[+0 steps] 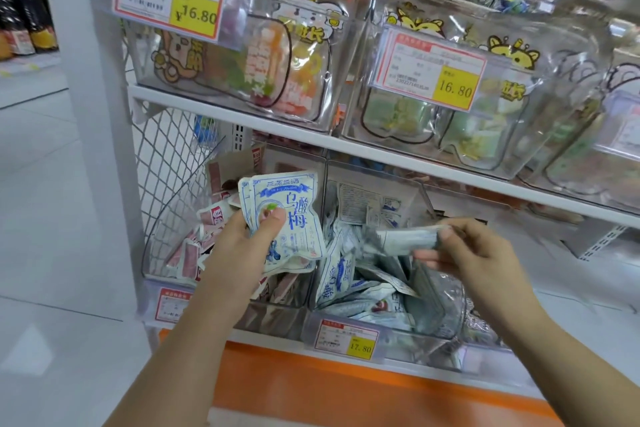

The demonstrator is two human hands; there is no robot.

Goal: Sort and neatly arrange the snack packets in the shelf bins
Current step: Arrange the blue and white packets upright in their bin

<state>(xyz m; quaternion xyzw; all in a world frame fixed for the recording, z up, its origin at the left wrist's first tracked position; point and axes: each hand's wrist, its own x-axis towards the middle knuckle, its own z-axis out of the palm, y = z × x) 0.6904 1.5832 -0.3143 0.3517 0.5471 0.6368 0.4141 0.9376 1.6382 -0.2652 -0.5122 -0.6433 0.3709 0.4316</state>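
stack (287, 218) of blue packets gripped by left hand (247, 236), held above the bins | one packet (408, 236) — blurred — pinched by right hand (478, 253) over middle bin (446, 308) | progress judged partial — bin heap jumbled, pink packets (194, 253) in left bin (162, 211) unsorted

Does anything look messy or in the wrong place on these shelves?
Yes. In the middle lower bin the white-and-blue packets lie in a jumble, tilted every way, some showing their backs. The pink packets in the left bin are heaped crooked too. The left hand holds a neat stack; the right hand pinches one packet.
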